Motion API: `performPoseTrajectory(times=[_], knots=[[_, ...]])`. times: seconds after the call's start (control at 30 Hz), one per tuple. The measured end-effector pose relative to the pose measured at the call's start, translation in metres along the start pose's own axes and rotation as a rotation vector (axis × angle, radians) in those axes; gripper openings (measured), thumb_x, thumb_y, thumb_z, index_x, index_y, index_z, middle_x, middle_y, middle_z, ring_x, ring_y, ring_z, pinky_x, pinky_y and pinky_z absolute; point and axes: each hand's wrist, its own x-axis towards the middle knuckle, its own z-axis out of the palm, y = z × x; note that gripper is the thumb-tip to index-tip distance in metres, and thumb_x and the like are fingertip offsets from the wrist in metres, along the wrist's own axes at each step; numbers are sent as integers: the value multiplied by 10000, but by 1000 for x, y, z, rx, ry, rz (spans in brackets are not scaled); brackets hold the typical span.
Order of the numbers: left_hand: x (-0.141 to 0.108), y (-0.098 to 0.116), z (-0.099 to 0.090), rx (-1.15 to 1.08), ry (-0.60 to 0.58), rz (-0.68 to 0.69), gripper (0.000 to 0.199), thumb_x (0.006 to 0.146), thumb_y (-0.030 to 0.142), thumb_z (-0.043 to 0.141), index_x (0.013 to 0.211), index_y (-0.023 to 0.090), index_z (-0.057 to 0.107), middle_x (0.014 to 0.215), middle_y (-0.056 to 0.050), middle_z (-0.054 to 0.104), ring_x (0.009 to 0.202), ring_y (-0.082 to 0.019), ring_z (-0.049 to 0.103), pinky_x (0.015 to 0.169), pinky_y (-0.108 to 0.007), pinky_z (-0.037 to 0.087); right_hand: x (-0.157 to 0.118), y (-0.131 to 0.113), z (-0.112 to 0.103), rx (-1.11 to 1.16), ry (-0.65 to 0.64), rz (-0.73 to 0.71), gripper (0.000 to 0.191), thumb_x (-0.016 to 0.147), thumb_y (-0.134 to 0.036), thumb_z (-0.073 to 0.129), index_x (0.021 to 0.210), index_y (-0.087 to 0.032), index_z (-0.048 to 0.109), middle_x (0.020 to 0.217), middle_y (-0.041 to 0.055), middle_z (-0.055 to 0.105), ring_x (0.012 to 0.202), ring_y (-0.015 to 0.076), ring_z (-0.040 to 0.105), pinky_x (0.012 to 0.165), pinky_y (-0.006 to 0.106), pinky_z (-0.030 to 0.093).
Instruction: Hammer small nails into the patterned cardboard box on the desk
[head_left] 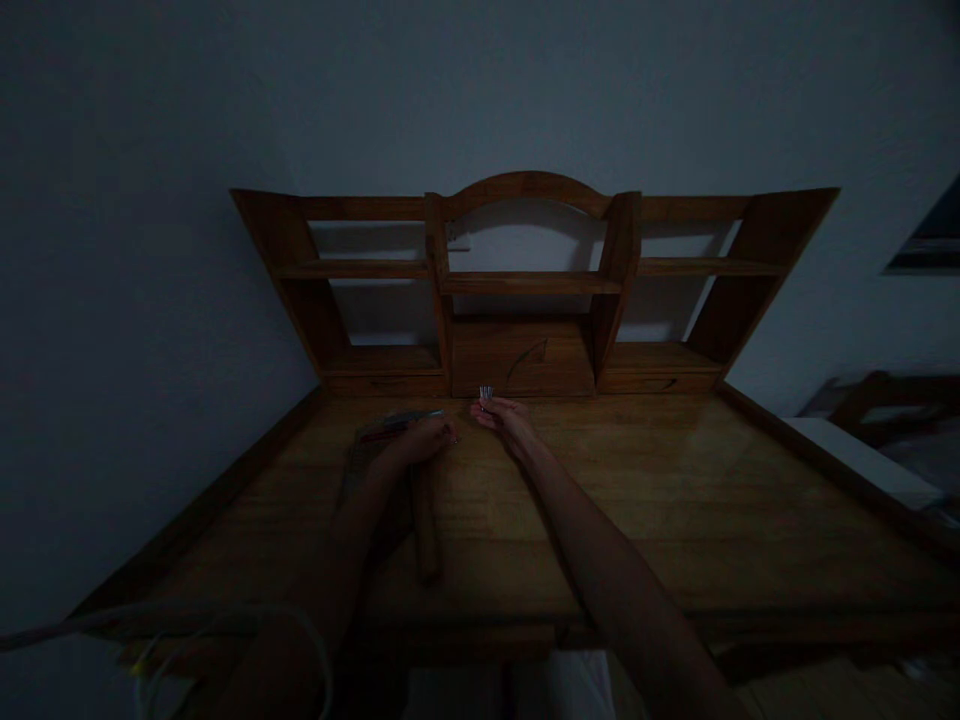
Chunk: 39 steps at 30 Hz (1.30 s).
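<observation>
My right hand [506, 415] is closed around a row of several thin, shiny metal pieces [486, 392], whose bright ends stick up side by side above the fingers. Their exact kind is too small and dark to tell. Just left of it, my left hand [429, 440] hovers over or rests on the desk with its fingers curled together. A small bright glint shows at its fingertips, but I cannot make out what it is. Beneath the left wrist lies a wooden handle [425, 530]. Slim tools [386, 432], partly hidden by that hand, lie beside it on a dark flat thing [356, 470].
The wooden desk [637, 500] has raised side edges and a shelf unit [525, 283] along its back, with small drawers [660, 383]. A pale cable [187, 607] loops at the lower left. White furniture [855, 455] stands beyond the right edge. The light is dim.
</observation>
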Motion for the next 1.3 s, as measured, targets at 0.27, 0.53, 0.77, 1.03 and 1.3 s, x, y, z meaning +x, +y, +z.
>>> performPoseTrajectory(times=[0.27, 0.53, 0.77, 1.03, 1.3], knots=[[16, 20, 3, -563, 375, -75, 462, 724, 499, 660, 1009, 136, 627, 833, -76, 708, 648, -146, 619, 627, -267, 494, 7, 11, 0, -28, -15, -24, 270, 635, -279, 813, 821, -116, 704, 850, 103, 729, 744, 159, 692, 723, 246, 561], [15, 31, 6, -668, 521, -191, 505, 594, 531, 775, 892, 133, 688, 920, -123, 747, 851, -223, 690, 828, -349, 519, 7, 13, 7, -74, -55, -1, 280, 595, -282, 838, 804, -136, 723, 837, 84, 728, 717, 162, 685, 693, 259, 566], [19, 27, 11, -572, 499, -136, 442, 565, 491, 800, 837, 151, 724, 873, -95, 751, 830, -228, 689, 836, -347, 519, 8, 17, 6, -94, -98, 17, 294, 606, -330, 831, 795, -133, 723, 767, 79, 724, 690, 175, 691, 666, 267, 570], [21, 16, 10, -464, 568, -146, 411, 580, 492, 776, 824, 163, 739, 802, -67, 748, 750, -208, 677, 741, -316, 535, 6, 14, 1, -101, -163, 26, 333, 645, -305, 812, 909, -121, 725, 871, 109, 729, 763, 170, 699, 738, 269, 567], [18, 25, 9, -452, 556, -174, 394, 566, 481, 781, 791, 162, 730, 782, -66, 743, 749, -213, 674, 726, -313, 532, 1, 11, 6, -120, -145, 32, 284, 628, -283, 825, 840, -121, 726, 818, 94, 731, 723, 159, 695, 727, 264, 568]])
